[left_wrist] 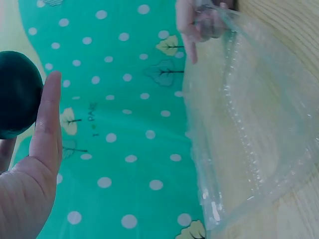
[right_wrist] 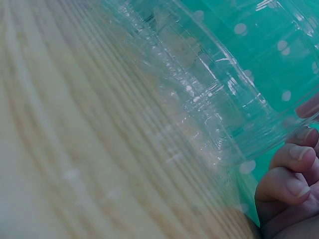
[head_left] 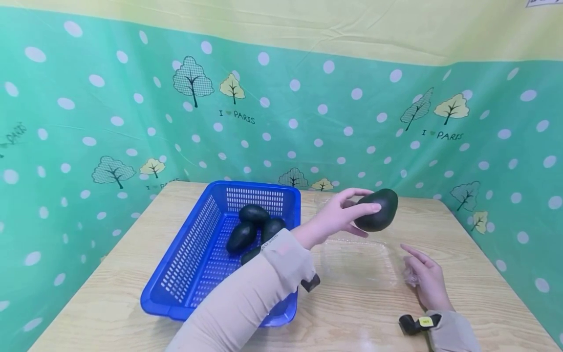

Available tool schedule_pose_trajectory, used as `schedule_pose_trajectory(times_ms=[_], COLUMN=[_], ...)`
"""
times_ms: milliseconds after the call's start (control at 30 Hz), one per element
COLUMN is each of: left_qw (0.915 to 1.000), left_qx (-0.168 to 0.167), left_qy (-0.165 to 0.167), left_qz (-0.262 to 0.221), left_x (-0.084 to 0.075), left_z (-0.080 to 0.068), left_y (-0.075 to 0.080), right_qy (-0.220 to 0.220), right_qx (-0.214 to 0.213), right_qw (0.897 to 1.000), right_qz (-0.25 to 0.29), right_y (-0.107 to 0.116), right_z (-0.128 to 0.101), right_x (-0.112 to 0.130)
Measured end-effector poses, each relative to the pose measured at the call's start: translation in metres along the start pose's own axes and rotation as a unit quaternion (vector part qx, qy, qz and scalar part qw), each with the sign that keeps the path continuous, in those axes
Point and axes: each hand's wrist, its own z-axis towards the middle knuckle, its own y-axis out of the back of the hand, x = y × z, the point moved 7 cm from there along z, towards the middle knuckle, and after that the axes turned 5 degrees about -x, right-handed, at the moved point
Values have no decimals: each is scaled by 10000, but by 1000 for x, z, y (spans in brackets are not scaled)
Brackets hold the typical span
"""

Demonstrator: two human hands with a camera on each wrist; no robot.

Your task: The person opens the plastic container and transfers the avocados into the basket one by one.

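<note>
My left hand (head_left: 340, 215) grips a dark green avocado (head_left: 381, 211) with its fingers and thumb, raised over the far side of a clear plastic container (head_left: 358, 261). In the left wrist view, the same avocado (left_wrist: 19, 94) sits against a straight finger. At the container's right edge is my right hand (head_left: 426, 278), its index finger stretched out and the others loosely curled. The right wrist view shows these curled fingers (right_wrist: 286, 186) right at the container's corner, with the thumb hidden.
A blue plastic basket (head_left: 151, 303) stands on the left of the wooden table (head_left: 352, 318), under my left forearm. Several more avocados (head_left: 242, 237) lie in it. A green dotted curtain (head_left: 308, 112) hangs behind the table and along both sides.
</note>
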Motion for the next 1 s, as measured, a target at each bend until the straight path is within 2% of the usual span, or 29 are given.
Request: schedule_pose_trajectory(times_ms=[200, 400, 1000], left_qw=[9996, 9988, 9978], left_qx=[-62, -214, -436], left_qy=[-50, -128, -392], left_qz=[-265, -416, -301], left_x=[-10, -13, -18], left_z=[-6, -11, -21], left_y=[10, 22, 45], right_qy=[20, -1, -7], right_qx=[16, 65, 37], right_qw=[9999, 9998, 9999], right_qz=[119, 174, 164], right_y=[0, 0, 0], right_z=[-1, 0, -1], right_x=[0, 1, 2])
